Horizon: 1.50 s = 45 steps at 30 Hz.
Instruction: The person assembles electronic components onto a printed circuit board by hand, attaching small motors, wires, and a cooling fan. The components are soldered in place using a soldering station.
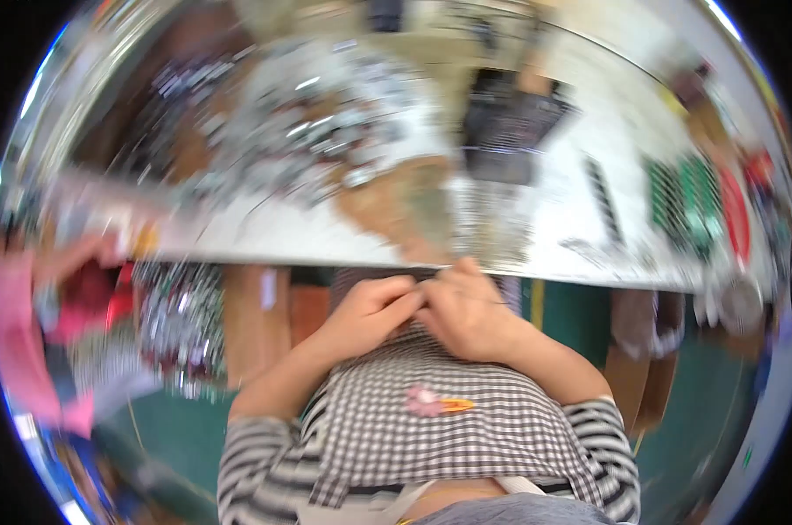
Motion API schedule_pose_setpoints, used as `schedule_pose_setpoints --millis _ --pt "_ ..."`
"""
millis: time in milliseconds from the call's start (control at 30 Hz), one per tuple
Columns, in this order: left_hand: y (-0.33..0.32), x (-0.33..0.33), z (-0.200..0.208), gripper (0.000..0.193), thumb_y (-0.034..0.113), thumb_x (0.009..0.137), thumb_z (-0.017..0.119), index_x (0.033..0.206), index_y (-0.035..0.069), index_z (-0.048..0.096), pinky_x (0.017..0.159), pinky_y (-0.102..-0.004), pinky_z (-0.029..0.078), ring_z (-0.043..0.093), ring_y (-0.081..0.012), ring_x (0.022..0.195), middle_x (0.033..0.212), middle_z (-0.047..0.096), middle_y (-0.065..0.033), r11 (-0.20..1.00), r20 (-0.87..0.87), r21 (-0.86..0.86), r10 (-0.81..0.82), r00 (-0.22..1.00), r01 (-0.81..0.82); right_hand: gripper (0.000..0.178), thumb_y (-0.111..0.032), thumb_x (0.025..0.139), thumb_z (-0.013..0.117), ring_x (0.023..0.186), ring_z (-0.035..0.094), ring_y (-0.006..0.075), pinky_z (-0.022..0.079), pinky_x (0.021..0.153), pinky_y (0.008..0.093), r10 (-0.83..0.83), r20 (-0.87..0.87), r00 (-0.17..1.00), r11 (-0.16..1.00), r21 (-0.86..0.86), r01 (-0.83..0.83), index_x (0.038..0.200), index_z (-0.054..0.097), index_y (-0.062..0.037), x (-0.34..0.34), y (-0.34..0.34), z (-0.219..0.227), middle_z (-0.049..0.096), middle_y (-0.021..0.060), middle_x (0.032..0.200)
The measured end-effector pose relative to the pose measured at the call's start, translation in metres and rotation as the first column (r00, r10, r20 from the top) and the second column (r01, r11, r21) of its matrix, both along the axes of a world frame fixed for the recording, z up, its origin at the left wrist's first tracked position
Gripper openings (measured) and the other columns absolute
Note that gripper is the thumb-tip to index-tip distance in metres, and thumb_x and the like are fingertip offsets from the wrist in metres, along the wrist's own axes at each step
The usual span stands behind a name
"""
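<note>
Close together at the front edge of the white table, my left hand [374, 312] and my right hand [468, 312] meet fingertip to fingertip over my checked apron [378, 437]. The fingers of both are curled in and pressed together. Whatever lies between them, if anything, is hidden by the fingers and the blur. Just beyond my hands, a worn brown patch [387, 210] marks the tabletop, with a stack of thin, pale pieces [492, 223] beside it.
A heap of shiny metal parts [317, 122] covers the table's left half. Dark trays [514, 122] stand at the back, green-and-black strips [685, 206] at the right. Below the table's left edge is a container of metal parts [182, 315], near a person in pink [20, 341].
</note>
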<state>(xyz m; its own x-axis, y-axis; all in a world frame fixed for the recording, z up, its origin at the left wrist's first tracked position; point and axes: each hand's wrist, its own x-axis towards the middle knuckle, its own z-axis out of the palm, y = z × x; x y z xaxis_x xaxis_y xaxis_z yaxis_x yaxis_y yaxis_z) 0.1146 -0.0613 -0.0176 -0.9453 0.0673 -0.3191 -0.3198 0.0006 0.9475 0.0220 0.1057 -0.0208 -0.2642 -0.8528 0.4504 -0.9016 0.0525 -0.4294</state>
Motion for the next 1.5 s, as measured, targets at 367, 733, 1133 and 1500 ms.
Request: schedule_pose_setpoints --millis 367,733,1133,1500 --pt "0.055 -0.084 0.012 0.016 0.016 0.092 0.055 0.089 0.001 0.059 0.053 -0.0202 0.043 0.056 -0.0083 0.058 0.075 0.062 -0.0038 0.955 0.103 0.197 -0.244 0.964 0.221 0.012 -0.002 0.065 0.059 0.066 0.05 0.0277 0.037 0.06 0.0405 -0.546 -0.137 0.827 0.831 -0.213 0.514 0.074 0.052 -0.0063 -0.049 0.124 -0.004 0.05 0.0087 0.067" --pt "0.083 -0.097 0.007 0.024 0.019 0.096 0.049 0.112 0.001 0.045 0.088 -0.03 0.049 0.059 -0.0195 0.101 0.114 0.055 -0.0141 0.846 0.15 0.497 -0.302 0.941 0.192 0.015 -0.003 0.067 0.068 0.072 0.053 0.0248 0.038 0.065 0.0373 -0.738 -0.275 0.617 0.674 -0.243 0.698 0.078 0.057 -0.0038 -0.047 0.135 0.006 0.057 0.0075 0.082" --pt "0.082 -0.094 0.002 0.017 0.016 0.097 0.045 0.103 0.0 0.046 0.061 -0.0242 0.052 0.065 -0.0175 0.07 0.085 0.06 -0.0112 0.903 0.192 0.43 -0.062 0.979 -0.027 0.022 -0.003 0.073 0.067 0.086 0.055 0.0303 0.047 0.073 0.0371 -0.298 0.402 0.866 0.877 -0.242 0.415 0.09 0.053 -0.0006 -0.033 0.093 -0.004 0.056 0.0207 0.103" --pt "0.012 -0.093 0.021 0.016 0.012 0.081 0.065 0.091 0.0 0.064 0.058 -0.03 0.048 0.061 -0.0201 0.065 0.082 0.061 -0.0117 0.825 -0.61 -0.476 -0.059 0.79 -0.306 0.004 0.005 0.081 0.057 0.087 0.055 0.0156 0.043 0.075 0.0261 -0.097 0.834 0.544 0.79 -0.267 0.552 0.077 0.058 0.0036 -0.028 0.09 -0.006 0.062 0.016 0.098"
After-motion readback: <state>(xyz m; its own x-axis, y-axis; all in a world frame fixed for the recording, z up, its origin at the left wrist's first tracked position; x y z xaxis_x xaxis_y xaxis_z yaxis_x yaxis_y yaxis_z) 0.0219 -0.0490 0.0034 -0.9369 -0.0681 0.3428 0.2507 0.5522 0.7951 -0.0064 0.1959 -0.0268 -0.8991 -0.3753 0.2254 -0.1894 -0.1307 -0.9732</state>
